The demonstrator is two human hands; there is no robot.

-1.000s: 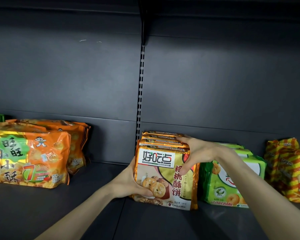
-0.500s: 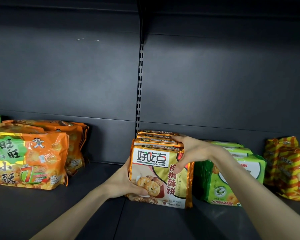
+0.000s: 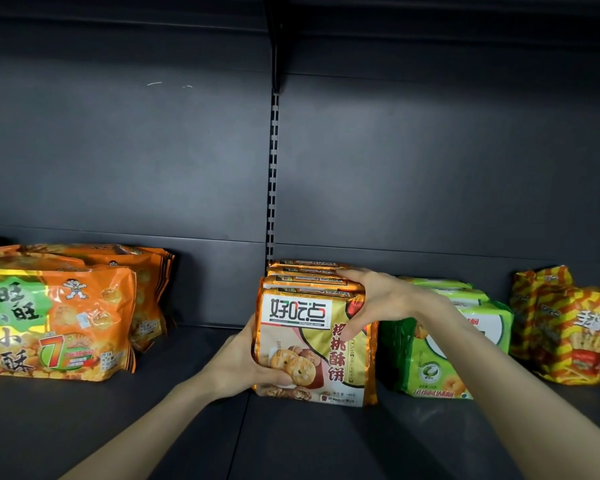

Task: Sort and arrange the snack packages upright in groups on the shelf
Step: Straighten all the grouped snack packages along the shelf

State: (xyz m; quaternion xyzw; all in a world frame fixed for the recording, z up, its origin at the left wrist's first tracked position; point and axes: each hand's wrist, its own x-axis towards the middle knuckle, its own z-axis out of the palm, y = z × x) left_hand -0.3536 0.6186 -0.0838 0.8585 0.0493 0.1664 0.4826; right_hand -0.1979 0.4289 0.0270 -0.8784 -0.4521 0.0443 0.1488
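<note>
Walnut biscuit packs, likely light but crushable, are gripped edgewise in curled fingers of left hand and right hand.

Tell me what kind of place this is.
Most likely a shop aisle, or a mock-up of one: a dark metal shelf with a slotted upright in its back panel, and retail snack packs grouped by kind: orange packs, walnut cookie packs, green packs.
</note>
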